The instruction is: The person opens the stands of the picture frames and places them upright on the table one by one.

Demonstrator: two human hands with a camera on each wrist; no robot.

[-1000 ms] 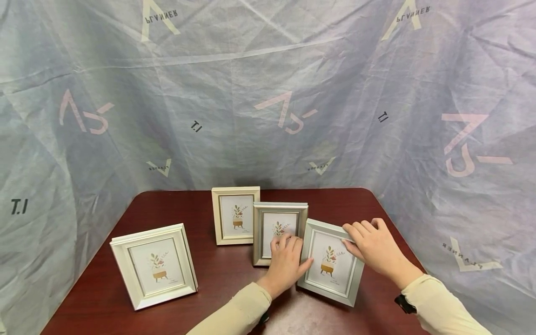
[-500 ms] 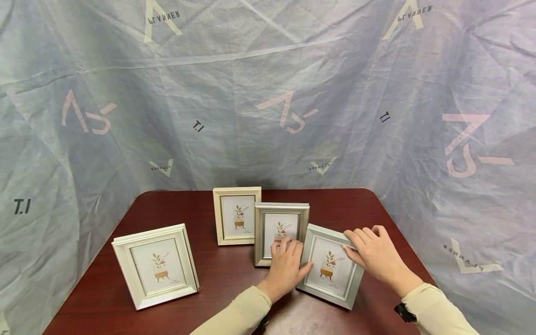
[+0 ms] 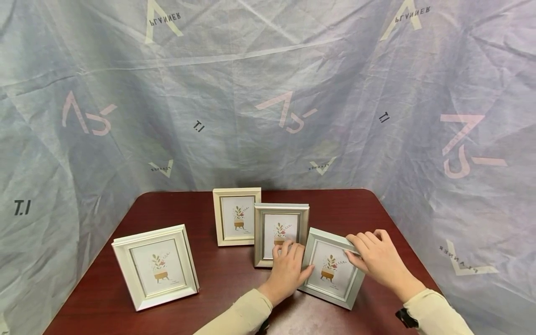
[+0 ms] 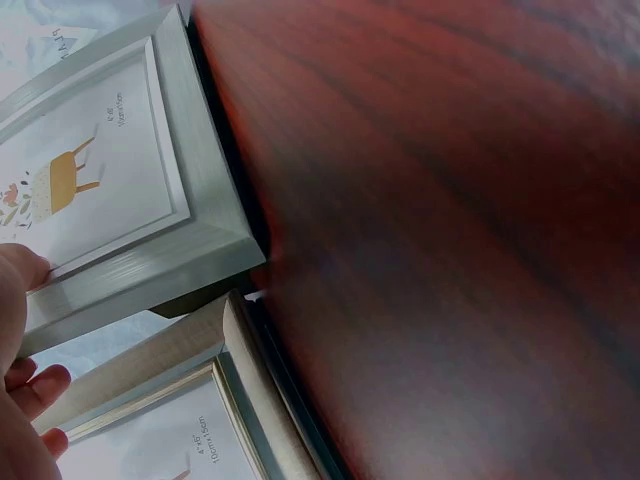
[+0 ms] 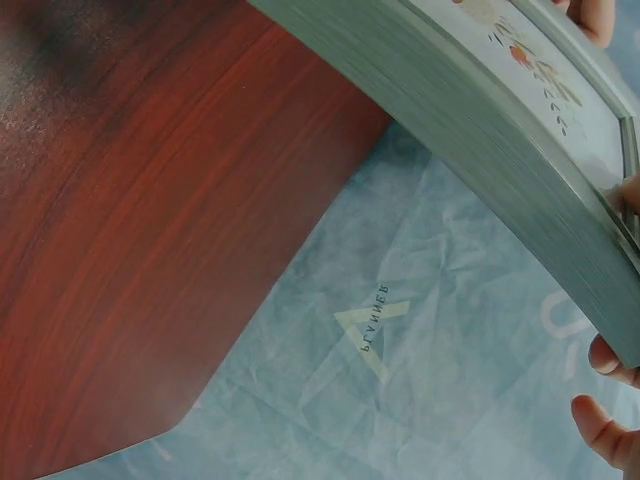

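Observation:
My right hand (image 3: 377, 258) grips the upper right corner of a grey-green picture frame (image 3: 307, 284), thumb in front and fingers over the top edge. My left hand (image 3: 289, 270) holds the same frame at its left edge; in the left wrist view the thumb (image 4: 22, 268) lies on the front and the fingers are partly hidden behind the edge. The frame leans back slightly turned, showing a potted-plant print. Just behind the left hand stands a champagne-silver picture frame (image 3: 259, 232), its print partly covered by the fingers. The right wrist view shows the grey-green frame's side (image 5: 450, 150) and fingertips at its corner.
A cream picture frame (image 3: 217, 218) stands at the back, slightly overlapped by the champagne-silver one. A white picture frame (image 3: 125, 270) stands alone at the left. All are on a dark red wooden table (image 3: 226, 279), with printed grey cloth (image 3: 234, 93) hanging behind and beside it.
The grey-green frame's top has come down and slightly toward me, with the right hand lowering along with it. The left hand has shifted only slightly; the other frames stay put.

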